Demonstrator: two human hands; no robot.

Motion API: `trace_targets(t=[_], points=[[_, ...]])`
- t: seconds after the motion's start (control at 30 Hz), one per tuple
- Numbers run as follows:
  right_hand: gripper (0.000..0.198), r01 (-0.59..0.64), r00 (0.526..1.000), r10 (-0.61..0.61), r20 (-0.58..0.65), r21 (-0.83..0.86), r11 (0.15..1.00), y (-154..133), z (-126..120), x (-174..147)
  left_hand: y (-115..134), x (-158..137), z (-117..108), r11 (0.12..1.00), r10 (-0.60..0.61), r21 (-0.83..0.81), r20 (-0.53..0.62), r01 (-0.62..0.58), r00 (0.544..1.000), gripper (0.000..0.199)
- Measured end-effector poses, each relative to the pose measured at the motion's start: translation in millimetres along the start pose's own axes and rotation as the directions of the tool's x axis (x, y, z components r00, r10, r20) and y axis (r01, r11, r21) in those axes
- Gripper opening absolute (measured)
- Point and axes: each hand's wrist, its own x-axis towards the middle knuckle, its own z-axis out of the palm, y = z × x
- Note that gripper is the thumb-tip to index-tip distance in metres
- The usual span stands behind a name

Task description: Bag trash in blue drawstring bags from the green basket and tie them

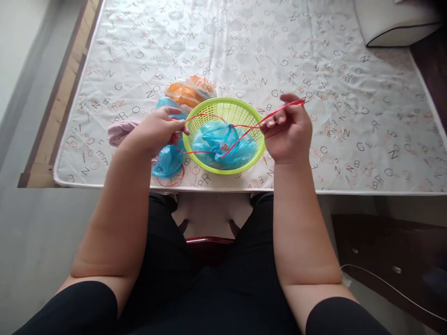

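Observation:
A light green plastic basket [240, 103] stands near the table's front edge with a crumpled blue plastic bag [223, 139] inside it. Thin red string [244, 135] runs across the basket and over the bag. My left hand [160, 130] is at the basket's left rim, its fingers closed on the string, which leaves it in two strands. On the right, my right hand [288, 128] is raised beside the rim, fingers curled round the string's other end. Whether the string is knotted to the bag I cannot tell.
Another blue plastic bag [168, 160] lies left of the basket, partly behind my left hand. A pink cloth [120, 131] is further left. Behind the basket sits an orange and clear plastic bag [188, 93]. A white object [398, 23] stands at the table's back right.

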Motion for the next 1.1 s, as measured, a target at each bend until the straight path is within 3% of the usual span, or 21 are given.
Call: trace_targets(t=[0.13, 0.3, 0.43, 0.6, 0.77, 0.97, 1.1], points=[[0.009, -0.004, 0.973, 0.035, -0.229, 0.138, 0.990, -0.1, -34.9, 14.7, -11.6, 6.9, -35.9, 0.995, -0.051, 0.079, -0.086, 0.058, 0.995, 0.022], [0.008, -0.084, 0.915, 0.145, -0.377, 0.174, 0.981, 4.5, -56.9, 21.8, -21.5, 9.6, -46.8, 0.997, -0.056, -0.053, -0.008, 0.056, 0.998, 0.032], [0.011, -0.105, 0.921, 0.203, -0.332, 0.291, 0.951, 5.7, -51.5, 21.1, -9.6, 0.4, -38.9, 0.965, 0.057, -0.255, -0.006, -0.057, 0.998, 0.044], [0.011, -0.171, 0.932, 0.284, -0.225, 0.416, 0.893, 2.3, -35.0, 12.8, -8.1, 2.6, -31.1, 0.945, 0.245, -0.197, -0.099, -0.261, 0.964, 0.066], [0.019, -0.185, 0.929, 0.335, -0.160, 0.582, 0.792, -8.6, -27.9, 6.6, -15.7, 11.2, -21.0, 0.935, 0.305, -0.146, -0.133, -0.323, 0.943, 0.082], [0.013, -0.170, 0.933, 0.275, -0.232, 0.391, 0.905, -0.6, -25.2, 10.4, -14.4, 14.0, -1.1, 0.891, 0.385, -0.204, -0.137, -0.406, 0.913, 0.072], [0.023, -0.126, 0.932, 0.240, -0.271, 0.380, 0.916, 1.7, -15.7, 5.2, -13.6, 15.9, 16.3, 0.893, 0.379, -0.187, -0.181, -0.410, 0.908, 0.055]])
